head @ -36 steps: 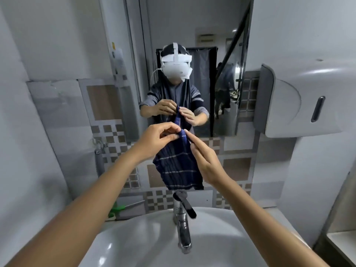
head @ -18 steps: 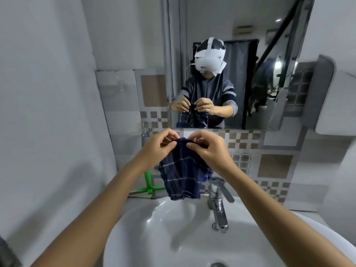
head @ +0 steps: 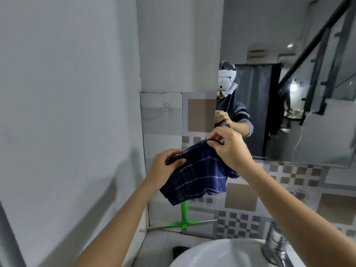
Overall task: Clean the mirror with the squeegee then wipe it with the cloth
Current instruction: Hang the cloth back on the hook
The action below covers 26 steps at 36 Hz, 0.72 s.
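Note:
A dark blue checked cloth [head: 194, 178] hangs between both hands in front of the tiled wall, below the mirror's left corner. My left hand [head: 163, 166] pinches its lower left edge. My right hand [head: 229, 149] grips its upper right edge, a little higher and nearer the mirror [head: 289, 105]. The mirror fills the upper right and reflects a person holding the cloth. A green-handled squeegee [head: 184, 220] leans upright against the tiles on the ledge below the cloth, its top hidden behind the cloth.
A white washbasin [head: 221, 253] sits at the bottom with a chrome tap [head: 275, 245] at its right. A plain white wall [head: 67, 112] closes the left side. A small dark object [head: 180, 251] lies on the ledge beside the basin.
The view has swung left and closer to the wall. My hands have spread apart, stretching the cloth out, and the right hand has risen toward the mirror's lower left corner.

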Tool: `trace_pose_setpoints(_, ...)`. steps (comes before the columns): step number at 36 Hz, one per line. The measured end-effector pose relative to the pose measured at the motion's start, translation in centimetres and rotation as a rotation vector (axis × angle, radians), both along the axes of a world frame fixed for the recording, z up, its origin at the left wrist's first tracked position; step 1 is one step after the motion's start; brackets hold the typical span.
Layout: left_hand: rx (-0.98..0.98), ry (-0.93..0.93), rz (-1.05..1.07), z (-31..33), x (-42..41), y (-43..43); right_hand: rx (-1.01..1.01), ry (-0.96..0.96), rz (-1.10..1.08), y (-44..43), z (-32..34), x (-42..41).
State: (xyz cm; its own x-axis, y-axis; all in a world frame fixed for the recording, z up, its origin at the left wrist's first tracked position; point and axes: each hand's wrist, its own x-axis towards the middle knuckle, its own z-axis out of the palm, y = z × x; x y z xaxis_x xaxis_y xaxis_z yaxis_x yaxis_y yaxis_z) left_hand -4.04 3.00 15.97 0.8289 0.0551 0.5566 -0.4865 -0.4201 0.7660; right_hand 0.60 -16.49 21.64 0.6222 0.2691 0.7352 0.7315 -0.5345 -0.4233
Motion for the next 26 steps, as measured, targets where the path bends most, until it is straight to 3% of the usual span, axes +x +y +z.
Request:
trace_pose_setpoints(15,-0.032,-0.452,0.539,13.3,9.3,7.8,0.177,-0.259,-0.095,12.8,10.4,7.2)
trace_pose_setpoints(22,0.005,-0.504,0.586,12.3,11.9,8.9,0.118,-0.289,-0.172,14.5,8.3,10.0)
trace_pose_setpoints(26,-0.049,-0.519,0.55,11.0,12.5,8.9,0.194,-0.267,-0.133,14.5,6.1,10.3)
